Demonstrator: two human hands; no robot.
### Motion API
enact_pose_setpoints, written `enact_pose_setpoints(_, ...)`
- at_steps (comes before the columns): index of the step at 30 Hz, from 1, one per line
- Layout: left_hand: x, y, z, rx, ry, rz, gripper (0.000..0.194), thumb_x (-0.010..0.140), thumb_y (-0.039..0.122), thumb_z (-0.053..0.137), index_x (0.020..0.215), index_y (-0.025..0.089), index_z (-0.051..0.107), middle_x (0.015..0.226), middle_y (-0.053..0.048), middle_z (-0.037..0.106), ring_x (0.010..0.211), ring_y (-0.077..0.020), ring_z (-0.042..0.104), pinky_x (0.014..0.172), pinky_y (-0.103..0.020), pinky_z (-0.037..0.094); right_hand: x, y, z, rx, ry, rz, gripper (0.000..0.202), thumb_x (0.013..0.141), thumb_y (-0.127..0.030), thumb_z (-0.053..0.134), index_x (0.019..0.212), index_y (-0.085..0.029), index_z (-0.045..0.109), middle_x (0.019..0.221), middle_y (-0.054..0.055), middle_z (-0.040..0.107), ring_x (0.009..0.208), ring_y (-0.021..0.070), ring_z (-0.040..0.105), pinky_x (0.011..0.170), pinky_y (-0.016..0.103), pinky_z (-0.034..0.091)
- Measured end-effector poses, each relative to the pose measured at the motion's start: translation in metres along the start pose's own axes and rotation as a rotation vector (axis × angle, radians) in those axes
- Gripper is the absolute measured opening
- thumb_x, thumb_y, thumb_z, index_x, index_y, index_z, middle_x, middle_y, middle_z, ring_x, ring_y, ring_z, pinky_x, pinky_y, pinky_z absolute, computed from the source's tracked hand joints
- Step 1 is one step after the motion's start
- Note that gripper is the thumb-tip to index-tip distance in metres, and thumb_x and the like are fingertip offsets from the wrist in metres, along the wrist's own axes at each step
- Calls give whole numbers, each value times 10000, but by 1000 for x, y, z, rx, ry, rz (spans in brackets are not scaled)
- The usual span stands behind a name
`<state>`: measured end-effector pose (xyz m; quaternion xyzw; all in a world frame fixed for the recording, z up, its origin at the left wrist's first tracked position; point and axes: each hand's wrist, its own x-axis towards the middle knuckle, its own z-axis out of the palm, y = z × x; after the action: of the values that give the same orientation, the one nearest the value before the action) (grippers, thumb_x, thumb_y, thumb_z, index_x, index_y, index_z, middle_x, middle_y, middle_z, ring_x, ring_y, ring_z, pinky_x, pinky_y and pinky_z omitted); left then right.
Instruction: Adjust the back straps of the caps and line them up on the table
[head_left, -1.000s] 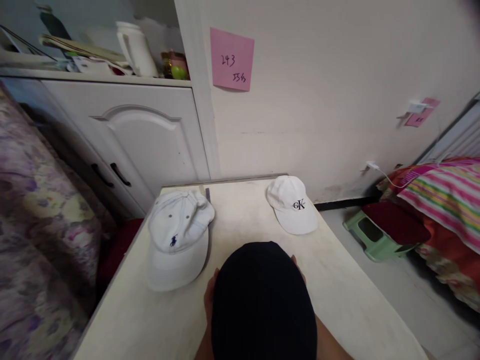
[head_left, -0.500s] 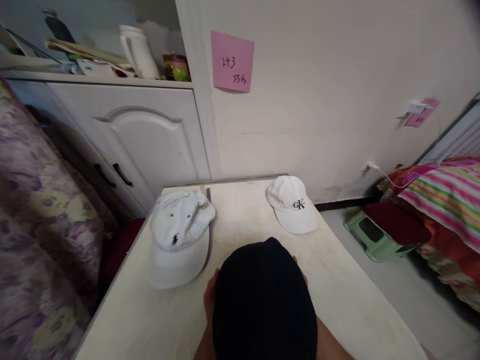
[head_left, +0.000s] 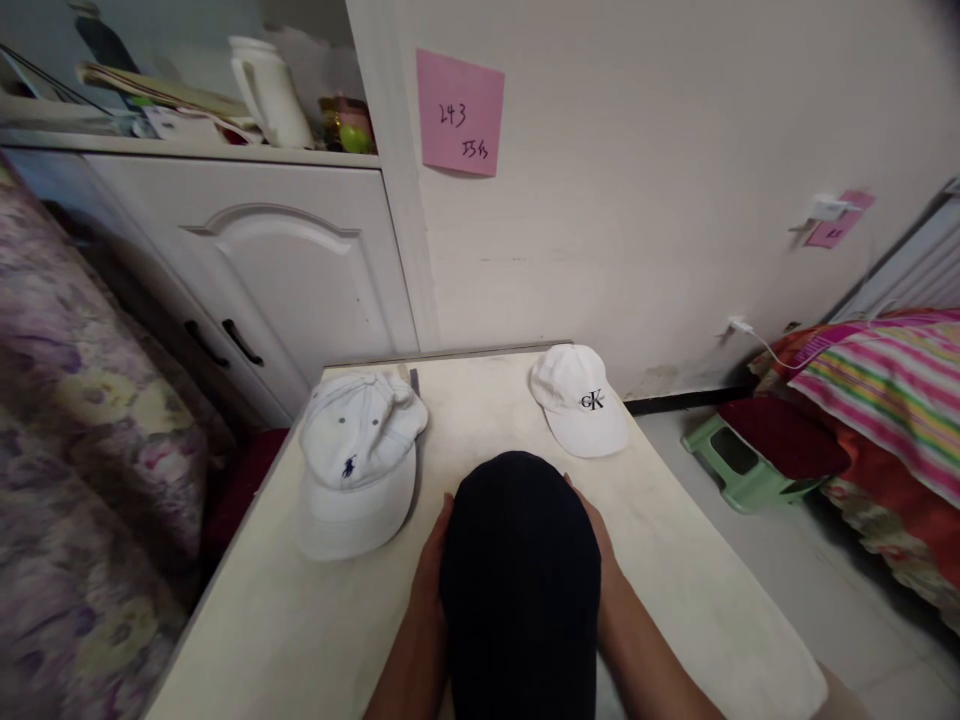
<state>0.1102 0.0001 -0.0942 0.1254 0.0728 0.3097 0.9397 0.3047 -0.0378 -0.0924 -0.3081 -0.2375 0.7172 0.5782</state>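
A dark cap (head_left: 521, 580) is held between my two hands over the near middle of the white table (head_left: 352, 630). My left hand (head_left: 433, 560) presses on its left side and my right hand (head_left: 596, 525) on its right; most of the fingers are hidden by the cap. To the left lies a pale cap with a small dark emblem (head_left: 360, 450), its brim toward me. A smaller white cap with black letters (head_left: 581, 400) rests at the far right of the table.
Behind the table stand a wall with a pink note (head_left: 460, 112) and a white cabinet (head_left: 292, 260) bearing a white jug (head_left: 274, 95). Floral fabric (head_left: 82, 450) hangs at left. On the right are a green stool (head_left: 739, 465) and a striped bedspread (head_left: 900, 385).
The dark cap has moved slightly forward and now looks narrower and more upright. More of both my hands and forearms shows beside it. The view has shifted a little.
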Motion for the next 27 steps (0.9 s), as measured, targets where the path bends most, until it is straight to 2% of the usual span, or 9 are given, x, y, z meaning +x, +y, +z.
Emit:
enact_pose_setpoints(5, 3, 4, -2, -9, 62, -10, 544, 999, 537, 403, 1261, 152, 685, 1200, -117, 741, 1299, -307, 562, 1192, -458, 286, 0, 1, -11, 90, 13, 91, 256, 899, -404, 657, 912, -164, 743, 876, 60, 765, 870, 235, 717, 775, 351, 592)
enact_pose_setpoints(9, -1, 7, 3, 17, 213, -27, 588, 991, 549, 410, 1315, 114, 639, 1199, -133, 739, 1272, -328, 584, 1174, -471, 325, 7, -1, -18, 171, 24, 204, 253, 812, -402, 709, 826, -153, 749, 699, 52, 762, 798, 254, 739, 769, 372, 606)
enact_pose_setpoints(12, -6, 8, 4, 67, 399, 51, 526, 976, 502, 490, 1289, 113, 654, 1133, -123, 764, 1203, -334, 636, 1125, -463, 411, 11, 1, -23, 179, 47, 202, 244, 783, -407, 720, 797, -164, 740, 696, 54, 765, 846, 274, 745, 804, 392, 603)
enact_pose_setpoints(14, -10, 7, 3, 103, 471, 110, 457, 979, 432, 521, 1281, 117, 657, 1093, -115, 776, 1153, -328, 668, 1081, -455, 467, 13, 2, -26, 170, 63, 183, 238, 767, -410, 733, 810, -176, 740, 728, 56, 775, 892, 287, 742, 820, 402, 601)
enact_pose_setpoints(18, -15, 3, -1, 135, 510, 151, 376, 984, 306, 525, 1257, 89, 664, 1013, -129, 791, 1062, -312, 716, 1012, -432, 532, 17, 5, -33, 151, 87, 157, 246, 804, -438, 696, 863, -202, 738, 799, 48, 787, 956, 287, 729, 841, 418, 596)
enact_pose_setpoints(21, -14, -2, -3, 156, 532, 204, 324, 968, 245, 537, 1218, 103, 686, 962, -104, 801, 1006, -299, 737, 980, -411, 552, 18, 6, -33, 144, 83, 155, 295, 829, -477, 667, 904, -201, 736, 833, 49, 792, 959, 276, 730, 864, 425, 587)
enact_pose_setpoints(27, -9, -5, -4, 228, 518, 303, 258, 936, 206, 551, 1102, 149, 741, 921, -70, 807, 1066, -317, 713, 967, -414, 559, 4, 7, -33, 175, 50, 162, 348, 852, -459, 666, 957, -133, 732, 853, 93, 795, 936, 282, 746, 880, 426, 579)
